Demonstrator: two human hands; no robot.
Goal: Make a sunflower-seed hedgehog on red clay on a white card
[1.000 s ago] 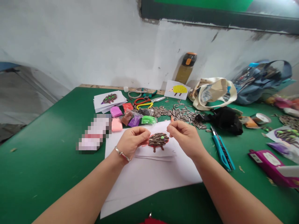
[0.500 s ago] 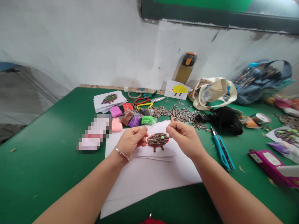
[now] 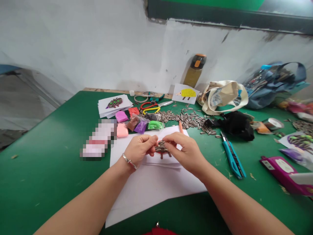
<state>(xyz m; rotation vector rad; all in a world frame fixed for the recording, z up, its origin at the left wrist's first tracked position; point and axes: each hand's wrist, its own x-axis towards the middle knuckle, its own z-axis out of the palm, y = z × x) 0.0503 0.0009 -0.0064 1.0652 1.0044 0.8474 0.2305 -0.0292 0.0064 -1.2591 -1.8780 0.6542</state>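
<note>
Your left grip (image 3: 140, 151) and right grip (image 3: 184, 151) are both narrow, closing on a sunflower-seed hedgehog (image 3: 161, 147) from either side. Your fingers press on its seed-covered back, and your hands nearly meet over it. The hedgehog sits in the middle of your view, its brown legs showing below your fingers. It rests on a small stack of white paper (image 3: 161, 162), which lies on a larger white sheet (image 3: 151, 195) on the green desk (image 3: 49, 169). A metal bangle (image 3: 129, 162) circles your left wrist.

Just past your right hand at 1 o'clock, an orange stick (image 3: 181, 127) pokes out beside the paper, with a spread of loose sunflower seeds (image 3: 188, 119) beyond it. Packets of coloured clay (image 3: 140, 127) lie at 11 o'clock, and red-and-yellow-handled scissors (image 3: 150, 107) lie behind them. A card with a yellow hedgehog drawing (image 3: 185, 94) leans near the wall at 12 o'clock. A teal utility knife (image 3: 232, 156) lies at 3 o'clock.
</note>
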